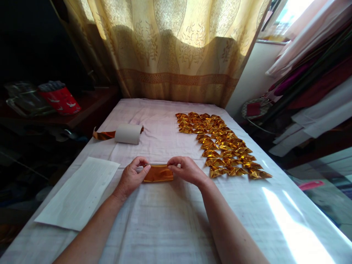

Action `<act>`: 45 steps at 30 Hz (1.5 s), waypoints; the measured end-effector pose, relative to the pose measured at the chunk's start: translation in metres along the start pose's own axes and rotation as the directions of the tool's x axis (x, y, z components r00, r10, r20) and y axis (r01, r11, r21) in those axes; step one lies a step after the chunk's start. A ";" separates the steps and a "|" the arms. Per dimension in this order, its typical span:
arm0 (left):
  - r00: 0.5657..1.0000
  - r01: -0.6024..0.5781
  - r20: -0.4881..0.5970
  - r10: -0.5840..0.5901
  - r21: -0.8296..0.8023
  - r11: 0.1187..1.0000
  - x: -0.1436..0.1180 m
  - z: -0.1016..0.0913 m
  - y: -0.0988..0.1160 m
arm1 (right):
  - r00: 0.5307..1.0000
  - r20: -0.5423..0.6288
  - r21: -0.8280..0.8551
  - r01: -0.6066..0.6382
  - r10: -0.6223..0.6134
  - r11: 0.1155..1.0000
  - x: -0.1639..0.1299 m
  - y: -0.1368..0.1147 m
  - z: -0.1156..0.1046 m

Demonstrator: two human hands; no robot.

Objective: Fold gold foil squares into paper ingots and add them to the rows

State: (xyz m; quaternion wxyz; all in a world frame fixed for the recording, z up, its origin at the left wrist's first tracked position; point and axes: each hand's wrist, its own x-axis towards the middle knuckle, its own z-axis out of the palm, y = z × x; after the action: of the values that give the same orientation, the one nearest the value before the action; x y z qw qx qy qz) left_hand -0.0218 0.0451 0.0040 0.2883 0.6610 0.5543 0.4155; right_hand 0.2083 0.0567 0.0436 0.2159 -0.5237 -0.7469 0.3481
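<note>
Left of the foil strip (pixel 158 173), which left hand (pixel 132 176) and right hand (pixel 189 171) pinch between fingers (pixel 140 160), lies a paper sheet (pixel 79 192); beyond-left, a pale roll (pixel 127 134); beyond-right, folded gold pieces (pixel 227 145).

Home: patterned curtain (pixel 189 44), hanging clothes (pixel 324 97)

No text, label, brand or number can be read; the white sheet (pixel 79 194) on the cloth-covered desk (pixel 154 223) bears faint marks too pale to make out, and the red container (pixel 61 99) at far left shows white bird-like shapes
</note>
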 end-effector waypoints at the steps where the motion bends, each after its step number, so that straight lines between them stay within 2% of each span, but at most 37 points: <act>1: 1.000 0.003 0.011 -0.003 -0.002 1.000 0.000 0.000 0.000 | 1.000 -0.002 0.004 -0.005 0.005 1.000 0.000 0.000 0.000; 14: 0.996 0.080 0.034 -0.079 -0.021 0.997 0.000 0.000 -0.007 | 0.997 0.024 0.084 -0.076 0.075 0.993 0.001 0.019 -0.004; 23: 0.995 0.076 0.063 -0.075 -0.014 0.997 0.000 -0.001 0.001 | 0.996 0.036 0.163 -0.085 0.080 0.983 0.002 0.023 -0.002; 30: 0.993 0.089 0.075 -0.089 -0.004 0.996 -0.002 0.001 -0.002 | 0.994 0.056 0.181 -0.101 0.092 0.978 0.003 0.028 -0.002; 33: 0.995 0.049 0.079 -0.054 0.072 0.996 -0.002 0.004 -0.001 | 0.986 0.057 0.107 -0.162 0.157 0.981 0.001 0.022 -0.005; 35: 0.998 -0.013 0.066 0.001 0.192 0.981 -0.001 0.007 0.001 | 0.976 0.040 -0.006 -0.216 0.216 0.976 0.000 0.015 -0.007; 40: 0.986 -0.165 0.084 0.142 0.495 0.853 0.001 0.018 0.009 | 0.953 -0.064 -0.296 -0.302 0.297 0.906 0.000 0.002 -0.005; 45: 0.971 -0.235 0.159 0.177 0.538 0.810 0.003 0.021 0.007 | 0.947 -0.090 -0.401 -0.318 0.308 0.859 0.001 -0.002 0.000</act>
State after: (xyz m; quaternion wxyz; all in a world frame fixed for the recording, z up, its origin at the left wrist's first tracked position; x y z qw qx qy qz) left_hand 0.0004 0.0485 0.0007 0.0659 0.7923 0.5602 0.2324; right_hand 0.2070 0.0574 0.0452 0.0503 -0.6755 -0.7057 0.2079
